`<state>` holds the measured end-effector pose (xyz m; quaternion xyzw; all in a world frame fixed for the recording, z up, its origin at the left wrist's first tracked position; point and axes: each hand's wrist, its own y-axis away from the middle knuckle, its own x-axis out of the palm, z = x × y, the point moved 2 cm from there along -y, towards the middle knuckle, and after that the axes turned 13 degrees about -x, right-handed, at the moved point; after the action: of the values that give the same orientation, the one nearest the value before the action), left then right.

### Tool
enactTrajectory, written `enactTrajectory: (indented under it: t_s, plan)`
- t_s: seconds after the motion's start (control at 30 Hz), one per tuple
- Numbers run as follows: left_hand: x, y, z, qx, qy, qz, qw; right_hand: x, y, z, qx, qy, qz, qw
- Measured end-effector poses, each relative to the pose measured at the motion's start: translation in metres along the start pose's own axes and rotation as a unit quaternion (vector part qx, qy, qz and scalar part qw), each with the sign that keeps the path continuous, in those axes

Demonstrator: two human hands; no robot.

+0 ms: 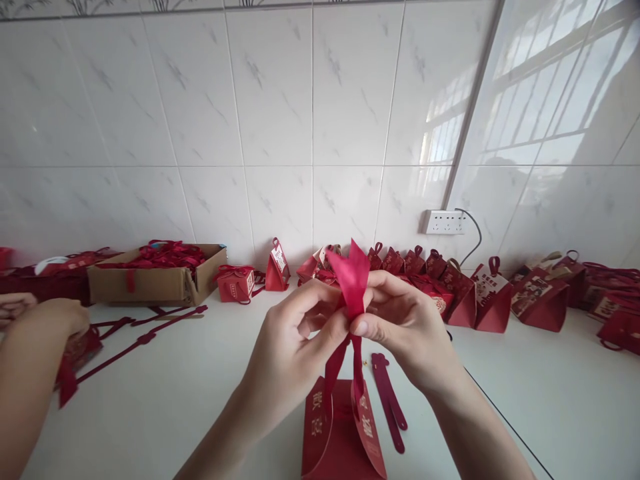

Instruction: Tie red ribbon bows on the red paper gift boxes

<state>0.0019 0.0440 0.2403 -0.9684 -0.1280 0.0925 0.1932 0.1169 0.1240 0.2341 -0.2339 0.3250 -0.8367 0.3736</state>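
Note:
My left hand and my right hand meet in the middle of the view, both pinching a bright red ribbon whose ends stick up between my fingers. The ribbon's two strands run down into the top of a dark red paper gift box with gold characters, standing on the white table right in front of me. A loose dark red strap lies flat just right of the box.
Another person's hands hold a red box at the left edge. A cardboard carton with red ribbons stands at the back left. Several finished red gift boxes line the tiled wall. A wall socket is above them.

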Motion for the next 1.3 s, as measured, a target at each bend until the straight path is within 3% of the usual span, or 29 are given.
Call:
enactTrajectory:
  t_s: [0.4, 0.6, 0.8, 1.0, 1.07, 1.2, 1.3]
  plan:
    - [-0.004, -0.001, -0.002, -0.030, 0.043, 0.070, 0.996, 0.003, 0.002, -0.001, 0.012, -0.057, 0.019, 0.998]
    - [-0.006, -0.001, -0.005, -0.032, 0.029, 0.088, 0.995, 0.002, 0.004, 0.003, -0.006, -0.014, 0.010, 1.000]
    - [-0.006, 0.002, -0.006, -0.026, 0.003, 0.011, 1.000, 0.003, 0.004, 0.010, -0.051, 0.101, -0.024, 0.993]
    - [-0.003, 0.009, -0.010, -0.013, 0.021, 0.100, 0.995, 0.003, 0.007, 0.014, -0.071, 0.157, -0.034, 0.984]
    - [-0.001, 0.007, -0.007, -0.017, 0.034, 0.086, 0.996, 0.004, 0.010, 0.012, -0.096, 0.197, -0.038, 0.975]
    - [0.002, -0.002, 0.003, -0.026, 0.040, 0.004, 0.999, 0.006, 0.013, 0.008, -0.159, 0.307, -0.048, 0.937]
    - [0.000, -0.008, 0.009, -0.049, 0.078, 0.005, 0.996, 0.005, 0.011, 0.007, -0.178, 0.289, -0.047, 0.939]
